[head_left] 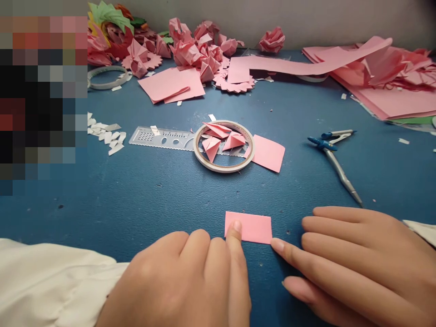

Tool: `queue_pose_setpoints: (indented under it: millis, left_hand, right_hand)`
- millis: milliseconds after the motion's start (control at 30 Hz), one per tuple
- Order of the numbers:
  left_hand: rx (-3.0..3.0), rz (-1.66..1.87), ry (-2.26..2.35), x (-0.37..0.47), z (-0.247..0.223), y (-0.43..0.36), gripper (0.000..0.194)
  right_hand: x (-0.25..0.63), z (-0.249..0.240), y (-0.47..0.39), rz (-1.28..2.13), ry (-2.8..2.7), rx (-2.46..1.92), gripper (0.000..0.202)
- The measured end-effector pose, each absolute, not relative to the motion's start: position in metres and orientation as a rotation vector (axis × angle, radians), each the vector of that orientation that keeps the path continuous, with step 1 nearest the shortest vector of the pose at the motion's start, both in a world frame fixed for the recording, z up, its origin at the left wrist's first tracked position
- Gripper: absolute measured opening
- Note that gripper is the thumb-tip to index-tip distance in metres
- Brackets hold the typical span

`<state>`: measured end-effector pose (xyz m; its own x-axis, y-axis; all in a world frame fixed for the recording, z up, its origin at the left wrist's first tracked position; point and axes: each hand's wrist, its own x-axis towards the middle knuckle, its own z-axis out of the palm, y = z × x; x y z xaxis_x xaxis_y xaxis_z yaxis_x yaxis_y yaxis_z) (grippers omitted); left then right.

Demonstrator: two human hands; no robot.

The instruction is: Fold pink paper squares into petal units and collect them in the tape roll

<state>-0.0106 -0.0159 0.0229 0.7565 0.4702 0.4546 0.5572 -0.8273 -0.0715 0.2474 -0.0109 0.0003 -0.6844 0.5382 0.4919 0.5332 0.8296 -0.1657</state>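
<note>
A small rectangle of pink paper (255, 228), seemingly folded, lies flat on the blue table in front of me. My left hand (184, 277) has its fingers curled in, and its thumb presses down on the paper's left part. At the lower right corner of the paper rests the index fingertip of my right hand (361, 259), whose fingers are stretched out. Beyond the paper, a roll of tape (224, 170) encircles several folded pink pieces (234, 141). Under the roll lies a clear plastic ruler (163, 137), with a pink paper square (269, 153) at its right.
A compass (340, 170) lies to the right. White scraps (111, 136) and another tape roll (108, 78) are at left. Along the back sit crumpled and folded pink shapes (200, 45), a long pink strip (289, 66) and stacked pink sheets (405, 102). The upper left corner is blurred out.
</note>
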Motion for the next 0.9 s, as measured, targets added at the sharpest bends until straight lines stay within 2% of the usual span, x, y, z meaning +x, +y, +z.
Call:
queue_pose_setpoints:
  millis: [100, 167, 233, 300, 333, 367, 433, 467, 567, 667, 800, 900]
  left_hand:
    - [-2.642, -0.824, -0.989, -0.008, 0.014, -0.02, 0.044]
    - [-2.604, -0.916, -1.025, -0.009, 0.013, -0.018, 0.043]
    - [-2.823, -0.787, -0.985, -0.011, 0.018, -0.012, 0.035]
    - [-2.959, -0.807, -1.061, -0.012, 0.024, -0.004, 0.042]
    - [-3.02, -0.888, -1.216, -0.01, 0.026, -0.001, 0.045]
    - [-2.975, -1.135, -1.416, -0.009, 0.028, 0.001, 0.051]
    - [-2.963, -1.353, -1.681, -0.004, 0.029, 0.002, 0.048]
    - [-2.948, -1.358, -1.74, -0.001, 0.029, 0.002, 0.044]
    - [-2.963, -1.046, -1.682, 0.003, 0.028, 0.004, 0.025]
    - [-2.973, -0.904, -1.637, 0.003, 0.027, 0.008, 0.019]
    - [-2.996, -0.973, -1.741, 0.004, 0.027, 0.009, 0.021]
    - [-3.006, -1.21, -1.924, 0.003, 0.028, 0.008, 0.02]
  right_hand:
    - [0.251, -0.002, -0.013, 0.022, -2.466, -0.791, 0.021]
    - [0.252, 0.0, -0.013, 0.033, -2.48, -0.777, 0.019]
    - [0.252, 0.001, -0.013, 0.042, -2.497, -0.759, 0.016]
    - [0.25, 0.003, -0.012, 0.041, -2.484, -0.773, 0.014]
    - [0.249, 0.004, -0.011, 0.03, -2.458, -0.789, 0.016]
    - [0.247, 0.005, -0.01, 0.031, -2.461, -0.792, 0.019]
    - [0.245, 0.006, -0.009, 0.033, -2.498, -0.764, 0.027]
    - [0.245, 0.006, -0.009, 0.088, -2.633, -0.708, 0.025]
    - [0.25, -0.001, -0.012, -0.031, -2.522, -0.815, 0.027]
    - [0.262, -0.013, -0.019, -0.045, -2.609, -0.828, 0.032]
    - [0.275, -0.021, -0.022, -0.06, -2.647, -0.83, 0.048]
    - [0.277, -0.019, -0.021, -0.061, -2.642, -0.831, 0.051]
